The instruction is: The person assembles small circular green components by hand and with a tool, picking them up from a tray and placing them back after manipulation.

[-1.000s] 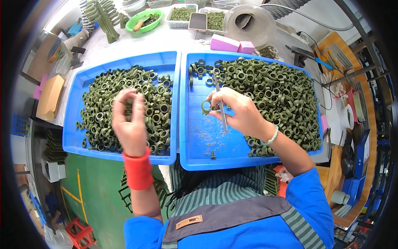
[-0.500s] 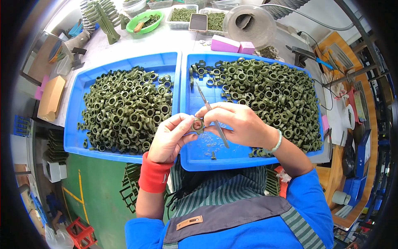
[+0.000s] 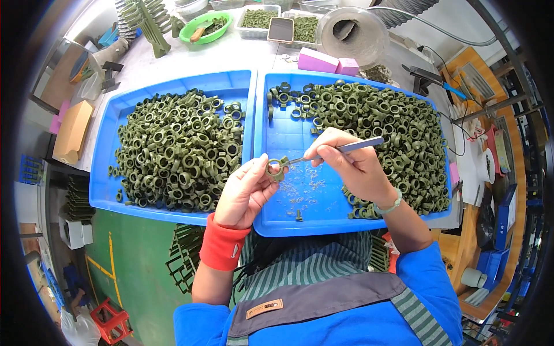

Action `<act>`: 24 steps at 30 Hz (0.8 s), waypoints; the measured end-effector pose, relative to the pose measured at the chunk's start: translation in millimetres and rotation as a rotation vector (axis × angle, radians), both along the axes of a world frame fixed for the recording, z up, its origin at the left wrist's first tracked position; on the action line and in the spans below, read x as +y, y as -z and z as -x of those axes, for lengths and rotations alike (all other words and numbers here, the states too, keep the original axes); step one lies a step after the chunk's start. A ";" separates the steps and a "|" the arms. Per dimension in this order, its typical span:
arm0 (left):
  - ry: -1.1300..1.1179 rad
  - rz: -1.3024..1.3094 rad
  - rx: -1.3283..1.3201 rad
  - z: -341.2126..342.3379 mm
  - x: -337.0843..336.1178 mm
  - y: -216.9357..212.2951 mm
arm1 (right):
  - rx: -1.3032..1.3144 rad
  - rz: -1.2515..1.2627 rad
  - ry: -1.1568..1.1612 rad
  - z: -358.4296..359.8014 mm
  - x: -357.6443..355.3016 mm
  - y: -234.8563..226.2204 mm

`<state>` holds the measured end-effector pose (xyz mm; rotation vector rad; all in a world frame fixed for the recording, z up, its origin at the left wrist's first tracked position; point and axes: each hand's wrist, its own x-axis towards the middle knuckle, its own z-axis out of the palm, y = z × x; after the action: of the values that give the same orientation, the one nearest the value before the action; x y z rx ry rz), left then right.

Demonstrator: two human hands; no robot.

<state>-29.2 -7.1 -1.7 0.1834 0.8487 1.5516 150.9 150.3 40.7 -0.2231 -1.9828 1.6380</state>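
Two hands meet over near edge of right tray (image 3: 271, 228). Your left hand (image 3: 245, 193) pinches green ring (image 3: 276, 169) between thumb and fingertips, fingers curled shut around it. Your right hand (image 3: 352, 164) closed on thin metal tool (image 3: 340, 150), tip touching ring. Heap of rings (image 3: 381, 127) just beyond right hand; left tray (image 3: 104, 196) with second heap (image 3: 176, 153) beside left hand. Both trays on table (image 3: 231, 57).

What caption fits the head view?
Left hand holds a green ring while right hand works it with a thin tool above blue trays.
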 end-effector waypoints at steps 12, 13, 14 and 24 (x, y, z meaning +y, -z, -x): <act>-0.051 -0.045 -0.014 -0.7 -1.1 2.8 | 0.118 -0.274 0.091 -2.9 -2.7 7.3; -0.040 -0.039 0.001 -0.6 -0.9 2.7 | 0.117 -0.273 0.091 -0.2 -6.3 6.2; -0.040 -0.039 0.001 -0.6 -1.1 3.0 | 0.105 -0.165 0.129 3.5 -9.9 3.7; -0.111 -0.073 -0.007 -5.6 -1.2 4.0 | 0.049 -0.212 0.156 1.8 -13.5 9.9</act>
<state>-23.5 -8.4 -5.7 0.1862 0.8082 1.6874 149.1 136.8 30.8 -0.2482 -2.0297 1.3134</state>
